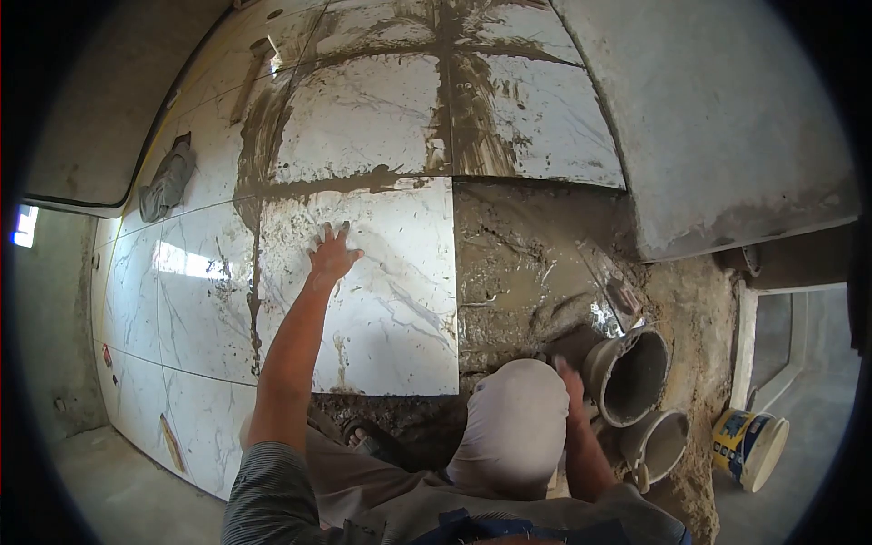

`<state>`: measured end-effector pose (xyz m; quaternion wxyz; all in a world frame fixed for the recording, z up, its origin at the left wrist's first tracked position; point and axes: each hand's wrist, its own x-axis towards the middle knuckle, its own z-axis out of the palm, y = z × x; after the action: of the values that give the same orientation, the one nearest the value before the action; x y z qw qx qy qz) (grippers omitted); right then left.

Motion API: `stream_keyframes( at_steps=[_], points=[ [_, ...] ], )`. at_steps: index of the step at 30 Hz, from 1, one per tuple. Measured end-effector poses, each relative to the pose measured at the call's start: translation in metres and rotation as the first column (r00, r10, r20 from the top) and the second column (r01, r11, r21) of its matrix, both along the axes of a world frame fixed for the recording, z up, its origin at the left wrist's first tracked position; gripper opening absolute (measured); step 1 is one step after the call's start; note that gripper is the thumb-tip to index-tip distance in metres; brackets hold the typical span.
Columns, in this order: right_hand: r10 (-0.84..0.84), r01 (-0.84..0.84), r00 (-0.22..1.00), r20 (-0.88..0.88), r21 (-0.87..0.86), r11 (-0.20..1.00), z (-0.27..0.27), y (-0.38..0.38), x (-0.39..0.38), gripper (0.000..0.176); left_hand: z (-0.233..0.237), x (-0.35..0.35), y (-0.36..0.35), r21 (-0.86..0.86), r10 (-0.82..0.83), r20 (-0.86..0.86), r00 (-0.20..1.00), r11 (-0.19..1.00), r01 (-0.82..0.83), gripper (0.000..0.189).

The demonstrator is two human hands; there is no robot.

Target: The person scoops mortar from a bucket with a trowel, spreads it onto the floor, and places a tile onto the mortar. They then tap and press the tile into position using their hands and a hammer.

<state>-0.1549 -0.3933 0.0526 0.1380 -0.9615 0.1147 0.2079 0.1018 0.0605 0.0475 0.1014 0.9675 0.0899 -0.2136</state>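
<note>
My left hand (334, 254) lies on a white marble-veined floor tile (391, 300), fingers spread, holding nothing. Smears of mortar dot the tile's surface. Beyond my raised knee, my right hand (571, 389) is partly hidden beside a grey bucket (595, 377); its fingers are not clear enough to read. To the right of the tile stretches a bed of wet grey mortar (518, 245). At the bed's right side lies a long, mortar-covered tool (622, 295), its kind hard to make out.
Another grey bucket (677, 436) stands near the first, and a yellow-and-blue pail (745, 447) sits by the doorway. A grey cloth (168, 186) and a wooden strip (172, 443) rest on tiles at left. A concrete wall (718, 118) borders the right.
</note>
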Motion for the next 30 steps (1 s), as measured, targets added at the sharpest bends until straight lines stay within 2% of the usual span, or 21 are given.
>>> stream_keyframes(
  at_steps=[2,4,7,9,10,12,14,15,16,18,19,20,21,22,23,24,26,27,28,29,30],
  points=[
    [0.025,-0.099,0.918,0.396,0.169,0.981,-0.016,-0.005,0.054,0.041,0.004,0.002,-0.002,0.022,0.032,-0.049,0.998,0.999,-0.031,0.076],
    [-0.012,-0.085,0.879,0.477,0.182,0.98,-0.005,0.002,0.113,0.038,0.003,0.003,-0.002,0.022,0.023,-0.043,0.999,1.0,-0.022,0.079],
    [-0.012,-0.069,0.919,0.393,0.193,0.979,0.002,0.003,0.153,0.048,0.01,0.0,0.008,0.033,-0.065,-0.063,0.996,0.997,0.067,0.078],
    [0.007,-0.132,0.941,0.339,0.348,0.928,0.025,0.011,0.163,0.051,0.011,-0.004,0.04,-0.088,-0.122,-0.04,0.992,0.989,0.118,0.076],
    [0.0,-0.124,0.941,0.339,0.343,0.931,0.036,0.011,0.158,0.051,0.023,-0.011,0.054,-0.077,-0.169,0.013,0.986,0.983,0.169,0.075],
    [-0.011,-0.096,0.955,0.296,0.347,0.933,0.067,0.009,0.141,0.054,0.045,-0.031,0.091,-0.125,-0.108,0.016,0.994,0.986,0.11,0.071],
    [-0.059,-0.031,0.973,0.221,0.379,0.925,0.106,0.001,0.121,0.051,0.066,-0.071,0.137,-0.089,-0.088,0.09,0.992,0.991,0.096,0.068],
    [-0.045,-0.006,0.99,0.135,0.356,0.935,0.127,-0.006,0.111,0.049,0.099,-0.091,0.143,-0.112,0.11,-0.101,0.989,0.986,-0.121,0.067],
    [-0.032,0.015,0.998,0.047,0.331,0.943,0.147,-0.015,0.099,0.046,0.113,-0.123,0.162,-0.095,0.125,-0.08,0.989,0.987,-0.132,0.066],
    [-0.139,0.107,0.987,0.078,0.326,0.939,0.166,-0.035,0.053,0.041,0.126,-0.207,0.209,-0.066,0.181,-0.086,0.98,0.98,-0.187,0.065],
    [-0.047,0.055,0.998,-0.038,0.257,0.965,0.166,-0.061,0.026,0.042,0.15,-0.249,0.212,0.032,0.24,-0.179,0.954,0.971,-0.239,0.065],
    [-0.042,0.089,0.954,-0.297,0.145,0.985,0.175,-0.081,-0.001,0.045,0.157,-0.301,0.226,-0.011,0.28,-0.208,0.937,0.958,-0.288,0.066],
    [-0.126,0.153,0.93,-0.345,0.053,0.987,0.189,-0.097,-0.038,0.047,0.189,-0.343,0.216,0.052,0.347,-0.329,0.878,0.935,-0.349,0.067],
    [-0.17,0.155,0.796,-0.581,-0.076,0.985,0.206,-0.113,-0.061,0.047,0.22,-0.385,0.206,0.067,0.349,-0.378,0.858,0.934,-0.351,0.067],
    [0.393,-0.504,0.614,-0.685,0.043,0.863,0.193,-0.151,-0.102,0.054,0.259,-0.417,0.187,0.062,0.409,-0.476,0.778,0.898,-0.435,0.065],
    [0.356,-0.463,0.594,-0.721,0.056,0.885,0.212,-0.164,-0.128,0.055,0.302,-0.446,0.167,0.043,0.46,-0.579,0.673,0.841,-0.539,0.064],
    [0.075,-0.108,0.7,-0.71,-0.001,0.994,0.245,-0.182,-0.158,0.058,0.354,-0.506,0.139,-0.146,0.315,-0.655,0.687,0.84,-0.523,0.065],
    [-0.04,0.044,0.739,-0.673,-0.01,0.999,0.253,-0.19,-0.17,0.06,0.374,-0.529,0.122,-0.148,0.34,-0.651,0.679,0.82,-0.552,0.065],
    [-0.064,0.087,0.77,-0.635,0.005,0.996,0.262,-0.193,-0.173,0.061,0.395,-0.558,0.105,-0.145,0.4,-0.596,0.696,0.799,-0.583,0.06],
    [-0.097,0.133,0.796,-0.597,0.017,0.991,0.329,-0.161,-0.139,0.061,0.416,-0.581,0.088,-0.144,0.459,-0.536,0.709,0.778,-0.612,0.056],
    [-0.129,0.177,0.82,-0.558,0.032,0.984,0.432,-0.107,-0.087,0.062,0.442,-0.587,0.076,-0.151,0.487,-0.551,0.678,0.74,-0.655,0.055]
  ],
)
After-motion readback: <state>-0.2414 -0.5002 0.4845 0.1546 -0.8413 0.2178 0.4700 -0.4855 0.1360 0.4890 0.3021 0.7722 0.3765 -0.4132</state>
